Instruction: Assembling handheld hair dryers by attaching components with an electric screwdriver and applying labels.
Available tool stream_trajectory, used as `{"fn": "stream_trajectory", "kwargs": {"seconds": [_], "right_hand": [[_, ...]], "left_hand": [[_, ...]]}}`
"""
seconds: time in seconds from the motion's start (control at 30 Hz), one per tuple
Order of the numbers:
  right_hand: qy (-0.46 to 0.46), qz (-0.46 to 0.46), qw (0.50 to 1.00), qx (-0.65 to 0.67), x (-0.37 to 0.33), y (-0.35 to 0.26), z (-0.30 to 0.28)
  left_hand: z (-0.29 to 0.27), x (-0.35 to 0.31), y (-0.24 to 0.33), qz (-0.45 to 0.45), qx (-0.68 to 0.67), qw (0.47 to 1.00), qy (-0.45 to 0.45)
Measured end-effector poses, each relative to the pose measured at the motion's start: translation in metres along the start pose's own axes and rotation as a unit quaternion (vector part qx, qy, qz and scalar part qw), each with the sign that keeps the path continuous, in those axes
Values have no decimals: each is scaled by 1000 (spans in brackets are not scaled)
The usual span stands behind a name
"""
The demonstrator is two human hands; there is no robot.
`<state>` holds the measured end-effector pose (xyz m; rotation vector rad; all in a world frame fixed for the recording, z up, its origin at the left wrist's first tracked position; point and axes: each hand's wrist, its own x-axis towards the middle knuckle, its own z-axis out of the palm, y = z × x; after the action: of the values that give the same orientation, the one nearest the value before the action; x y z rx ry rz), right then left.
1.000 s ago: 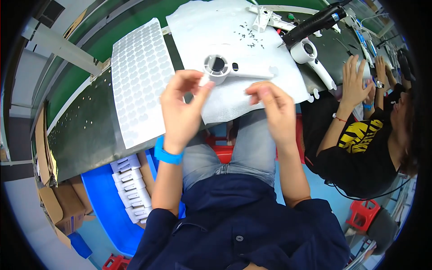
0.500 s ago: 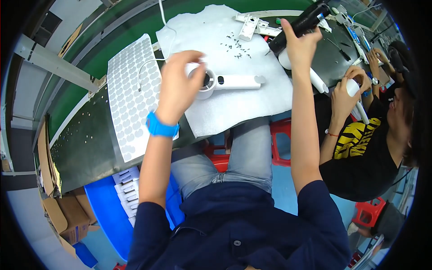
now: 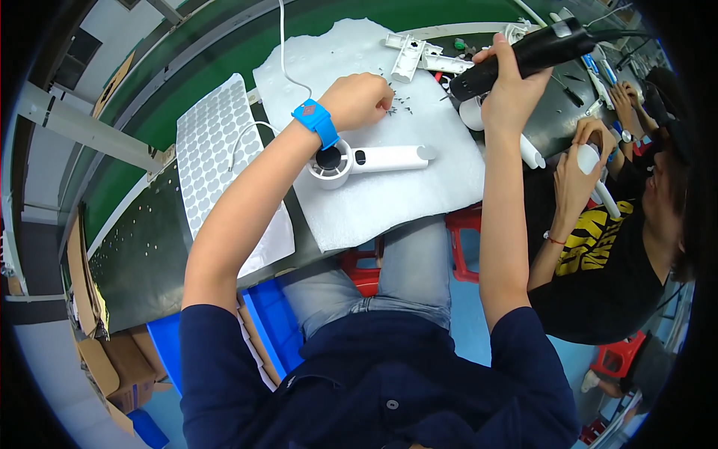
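Left hand (image 3: 359, 102) curled over black screws (image 3: 404, 109); could not tell whether any pinched. Right hand (image 3: 514, 93) gripped electric screwdriver (image 3: 535, 57), bit (image 3: 446, 97) toward 8 o'clock. White ring-headed fan (image 3: 390, 159) lay at left hand's 6 o'clock. Best handling, I judged: single-screw pinch, bit clear of fingers (image 3: 386, 94).

We cannot see whether the left hand (image 3: 360, 101) holds any of the small dark pieces (image 3: 401, 110), too tiny for us to make out. Its wrist covers part of the white device's ring (image 3: 329, 179), and its forearm hides some of the sticker sheet (image 3: 217, 142). The right hand (image 3: 514, 93) and forearm block our view of a second white device (image 3: 531, 153); the top edge cuts off the white cable (image 3: 283, 45).
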<state>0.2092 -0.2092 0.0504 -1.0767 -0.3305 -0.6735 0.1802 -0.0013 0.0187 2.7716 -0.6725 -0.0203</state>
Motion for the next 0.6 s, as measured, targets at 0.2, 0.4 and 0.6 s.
{"fn": "stream_trajectory", "kwargs": {"seconds": [0.2,0.4,0.6], "right_hand": [[-23,19,999,38,-5,-47,16],[-47,56,980,185,-10,-85,19],[-113,41,978,169,-26,-105,29]], "left_hand": [[1,4,3,41,39,998,12],[-33,-22,34,69,-237,968,48],[-56,-50,67,121,-337,932,64]]}}
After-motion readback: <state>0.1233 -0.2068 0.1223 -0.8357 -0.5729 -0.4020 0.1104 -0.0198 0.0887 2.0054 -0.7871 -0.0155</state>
